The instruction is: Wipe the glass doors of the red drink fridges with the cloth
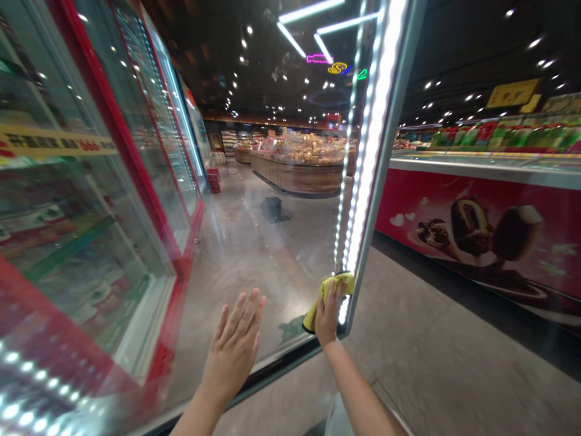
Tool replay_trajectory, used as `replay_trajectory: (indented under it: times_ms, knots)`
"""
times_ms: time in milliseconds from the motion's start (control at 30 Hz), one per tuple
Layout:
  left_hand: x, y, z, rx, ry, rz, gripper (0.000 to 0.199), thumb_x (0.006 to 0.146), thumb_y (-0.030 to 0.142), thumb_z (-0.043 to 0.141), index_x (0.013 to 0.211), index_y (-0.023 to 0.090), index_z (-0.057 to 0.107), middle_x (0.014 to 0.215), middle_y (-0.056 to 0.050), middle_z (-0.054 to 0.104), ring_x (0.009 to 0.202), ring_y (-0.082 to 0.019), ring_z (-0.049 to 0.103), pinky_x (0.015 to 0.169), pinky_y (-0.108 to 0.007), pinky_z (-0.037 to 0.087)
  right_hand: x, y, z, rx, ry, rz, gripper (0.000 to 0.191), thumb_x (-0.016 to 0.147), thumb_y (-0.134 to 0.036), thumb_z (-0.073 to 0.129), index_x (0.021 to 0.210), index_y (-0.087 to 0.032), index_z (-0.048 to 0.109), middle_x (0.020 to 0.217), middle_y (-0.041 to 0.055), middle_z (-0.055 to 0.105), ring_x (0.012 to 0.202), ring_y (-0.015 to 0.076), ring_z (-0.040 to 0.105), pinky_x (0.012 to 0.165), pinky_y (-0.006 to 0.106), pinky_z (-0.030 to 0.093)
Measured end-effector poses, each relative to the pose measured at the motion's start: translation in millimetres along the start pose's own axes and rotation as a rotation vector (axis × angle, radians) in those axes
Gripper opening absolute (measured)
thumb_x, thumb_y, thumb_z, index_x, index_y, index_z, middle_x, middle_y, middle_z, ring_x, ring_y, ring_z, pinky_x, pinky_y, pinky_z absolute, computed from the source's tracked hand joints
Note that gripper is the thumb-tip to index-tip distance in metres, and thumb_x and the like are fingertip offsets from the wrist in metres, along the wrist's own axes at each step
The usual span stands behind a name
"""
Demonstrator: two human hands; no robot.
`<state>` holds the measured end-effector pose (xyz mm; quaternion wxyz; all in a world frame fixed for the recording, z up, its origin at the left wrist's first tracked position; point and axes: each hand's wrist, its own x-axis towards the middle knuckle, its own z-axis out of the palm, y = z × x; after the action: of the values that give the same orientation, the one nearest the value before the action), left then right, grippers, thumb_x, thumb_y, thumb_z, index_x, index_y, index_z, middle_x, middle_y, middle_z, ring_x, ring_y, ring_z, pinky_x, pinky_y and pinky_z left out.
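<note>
A glass door (290,254) with a strip of white lights along its right edge fills the middle of the view. Near its lower right corner, my right hand (327,315) presses a yellow cloth (313,312) with a dark hem against the glass beside the light strip (363,181). The fingers lie over the cloth, and part of it hangs below them to the left. My left hand (238,339) is at the lower middle of the pane with its fingers stretched out and nothing in it. Whether its palm touches the glass I cannot tell.
Red-framed glass cabinets (149,121) with stocked shelves line the left. On the right stands a red chest freezer (454,224) with ice cream pictures. Through the glass I see a dark object (272,209) on the floor and a wood-sided display (299,175) heaped with goods.
</note>
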<state>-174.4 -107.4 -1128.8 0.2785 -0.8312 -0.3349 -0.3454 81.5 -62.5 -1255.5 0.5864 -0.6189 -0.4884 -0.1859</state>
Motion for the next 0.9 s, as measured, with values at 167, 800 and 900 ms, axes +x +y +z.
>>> replay_trajectory:
  times_ms: [167,800,900]
  knots:
    - [-27.4,-8.2,11.6,0.035,0.008,-0.055,0.077,0.092,0.020,0.052,0.163,0.023,0.020,0.167,-0.004,0.029,0.158,-0.023,0.012,0.132,-0.045,0.005,33.5,-42.4,23.2,-0.002,0.161,-0.144,0.063,0.104,-0.028,0.041,0.163,-0.023,0.021,0.170,0.0167,0.017,0.158,0.0384,0.010,0.118,0.073,0.025]
    - [-101.3,-15.2,31.1,0.063,0.035,-0.205,0.074,0.095,0.023,0.052,0.162,0.026,0.022,0.171,-0.002,0.019,0.159,-0.024,0.014,0.131,-0.046,0.006,-65.0,-52.0,36.5,-0.079,-0.174,-0.531,0.063,0.099,-0.023,0.049,0.158,-0.039,0.035,0.151,0.0073,0.053,0.149,0.0358,0.035,0.115,0.056,0.036]
    - [-102.8,-17.1,27.9,0.055,0.034,-0.250,0.074,0.095,0.024,0.054,0.162,0.026,0.021,0.171,-0.003,0.017,0.159,-0.024,0.013,0.131,-0.047,0.007,-54.7,-60.0,44.1,-0.064,-0.088,-0.367,0.061,0.101,-0.025,0.044,0.160,-0.032,0.031,0.160,0.0116,0.042,0.151,0.0376,0.030,0.114,0.059,0.036]
